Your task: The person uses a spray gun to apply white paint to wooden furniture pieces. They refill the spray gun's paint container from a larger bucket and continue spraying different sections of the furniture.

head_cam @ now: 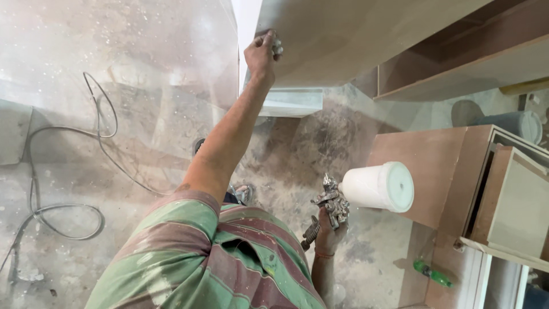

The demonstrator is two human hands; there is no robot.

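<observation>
Head view, looking down: the left hand (262,52) is raised to the lower edge of a large brown board (354,34), with the fingers clenched on a small pale pad (278,46) pressed against that edge. The right hand (327,228) hangs low beside the striped shirt (217,252), closed around the handle of a paint-crusted spray gun (330,203) (its white cup (378,186) points right). A grey hose (68,171) lies looped on the dusty floor (143,86) at left. A green bottle (432,273) lies near the brown cabinet (423,171).
</observation>
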